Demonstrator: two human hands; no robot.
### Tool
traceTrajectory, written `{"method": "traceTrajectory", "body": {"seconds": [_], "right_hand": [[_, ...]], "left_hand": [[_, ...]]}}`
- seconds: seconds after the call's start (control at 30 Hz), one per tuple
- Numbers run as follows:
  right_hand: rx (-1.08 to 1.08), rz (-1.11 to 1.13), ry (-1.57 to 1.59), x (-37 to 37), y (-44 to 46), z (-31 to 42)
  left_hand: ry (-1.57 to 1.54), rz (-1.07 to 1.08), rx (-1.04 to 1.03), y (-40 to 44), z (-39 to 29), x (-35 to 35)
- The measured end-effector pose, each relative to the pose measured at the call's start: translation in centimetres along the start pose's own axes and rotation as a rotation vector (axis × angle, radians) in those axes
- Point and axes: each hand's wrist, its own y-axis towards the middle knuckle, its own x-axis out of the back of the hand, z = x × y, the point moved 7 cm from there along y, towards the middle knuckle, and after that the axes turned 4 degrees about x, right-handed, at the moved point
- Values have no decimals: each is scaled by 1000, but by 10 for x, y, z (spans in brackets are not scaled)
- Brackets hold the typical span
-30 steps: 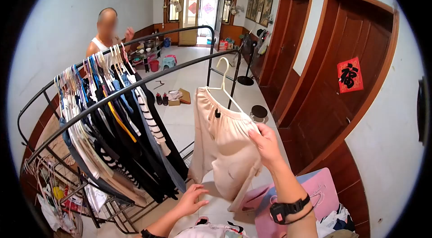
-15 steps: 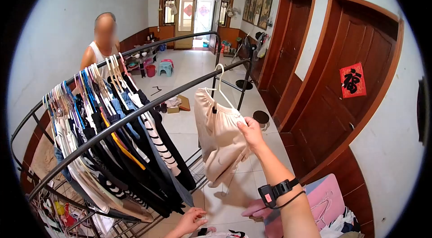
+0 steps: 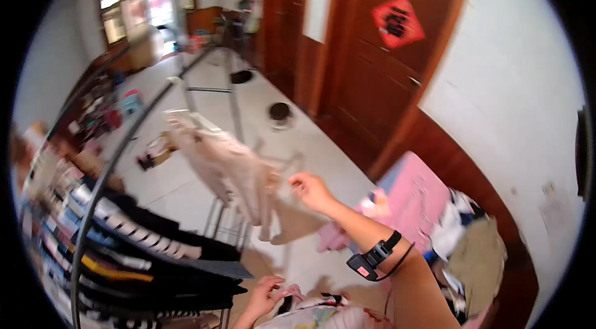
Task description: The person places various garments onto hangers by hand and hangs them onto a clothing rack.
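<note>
A beige elastic-waisted garment (image 3: 220,164) hangs tilted on a pale hanger (image 3: 194,119) from the black clothes rack (image 3: 118,149). My right hand (image 3: 312,192), wearing a black wrist device (image 3: 374,259), is just to the right of the garment. Its fingers are loosely bent, and a small gap seems to separate them from the cloth. Low in the middle, my left hand (image 3: 266,295) is held with fingers apart, empty, beside white patterned fabric (image 3: 326,318). Motion blurs much of the view.
Many hung clothes (image 3: 161,267) crowd the rack's left side. On the right lie a pink board-like panel (image 3: 406,201) and a pile of clothes (image 3: 475,260). A dark round stool (image 3: 279,111) stands near the brown doors (image 3: 372,80). Another person is partly visible at far left.
The view has turned right and down. My right hand has come off the garment, which now hangs slanted on the rack. My left hand stays low, near the fabric.
</note>
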Motion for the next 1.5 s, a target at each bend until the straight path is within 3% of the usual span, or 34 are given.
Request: {"method": "traceTrajectory", "body": {"seconds": [0.03, 0.1, 0.2, 0.3, 0.4, 0.57, 0.7, 0.8, 0.83, 0.97, 1.07, 1.2, 1.5], "right_hand": [[67, 3, 81, 3, -33, -13], [-235, 91, 132, 16, -107, -36], [-337, -44, 129, 31, -216, -93], [-497, -285, 330, 56, -315, -130], [-533, -473, 215, 90, -395, -123], [-856, -824, 72, 150, -502, -143], [-775, -934, -213, 199, -558, -140], [-712, -955, -712, 242, -597, -120], [-860, -880, -768, 257, -609, -123], [-984, -632, -1149, 292, -656, -130], [-1091, -495, -958, 294, -699, -169], [-1038, -515, -888, 293, -713, -181], [-985, -571, -763, 299, -716, -184]], "left_hand": [[-16, 51, 22, 5, 3, -7], [-25, 98, -7, 16, 11, -23], [-21, 238, 21, 30, 5, -44], [41, 330, 2, 43, -8, -62], [119, 430, -24, 49, -18, -85], [185, 483, -66, 56, -36, -125], [157, 473, -69, 53, -60, -168], [240, 551, -64, 47, -69, -213], [248, 527, -57, 48, -73, -226], [352, 532, -110, 41, -104, -288], [283, 598, -109, 40, -107, -341], [361, 570, -166, 75, -108, -396], [733, 249, -111, 205, -66, -448]]}}
